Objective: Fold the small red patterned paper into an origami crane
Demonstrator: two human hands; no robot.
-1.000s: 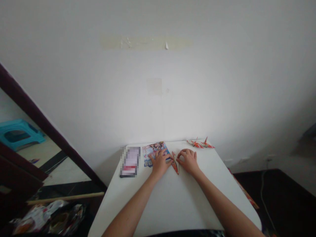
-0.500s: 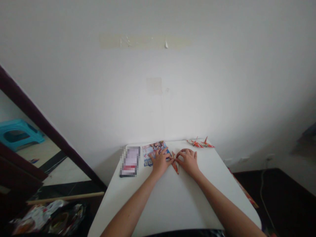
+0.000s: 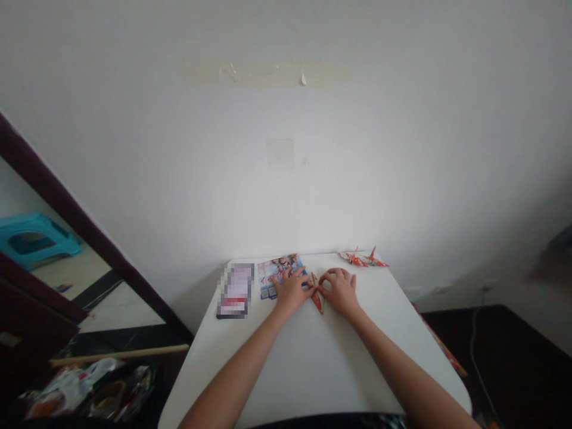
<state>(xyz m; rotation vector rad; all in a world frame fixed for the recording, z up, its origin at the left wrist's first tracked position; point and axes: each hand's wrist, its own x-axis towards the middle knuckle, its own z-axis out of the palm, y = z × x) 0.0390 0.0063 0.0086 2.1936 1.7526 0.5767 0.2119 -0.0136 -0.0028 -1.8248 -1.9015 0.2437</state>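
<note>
A narrow piece of folded red patterned paper (image 3: 317, 302) lies at an angle on the white table, its two ends showing past my fingertips. My left hand (image 3: 291, 288) grips its left side with thumb and index finger, the other fingers spread over a colourful printed sheet (image 3: 272, 274). From the right, my right hand (image 3: 340, 288) pinches the paper near its middle, fingers curled. The fingertips hide the exact grip. Two folded paper cranes (image 3: 363, 260) in similar red paper sit at the table's far right edge.
A phone with a blurred screen (image 3: 236, 291) lies on the left of the white table (image 3: 308, 369). The wall (image 3: 379, 149) rises right behind the table. To the left are a blue plastic stool (image 3: 38, 235) and a bin with bags (image 3: 96, 387) on the floor.
Both hands keep nearly the same place on the folded paper. The view has shifted very slightly.
</note>
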